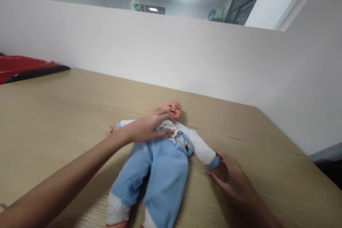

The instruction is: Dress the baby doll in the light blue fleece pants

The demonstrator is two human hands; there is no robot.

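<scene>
A baby doll (165, 171) lies on its back on the wooden table, in fuzzy light-blue trousers and a white top with blue cuffs. My left hand (149, 124) reaches across its chest with the fingers stretched out, slightly smeared by motion; it hides part of the top and the chin area. Whether it touches the cloth I cannot tell. Beside the doll's blue cuff (214, 162), my right hand (233, 178) has its thumb and fingers apart, the fingertips at the cuff. The doll's small hand is partly hidden there. A blue-edged strap (188, 140) curves loosely at the waist.
The wooden tabletop (66, 114) runs back to a white wall (160, 53). A red and black object (29, 66) stands at the far left edge. At the lower right, a dark item (330, 164) shows beyond the table edge.
</scene>
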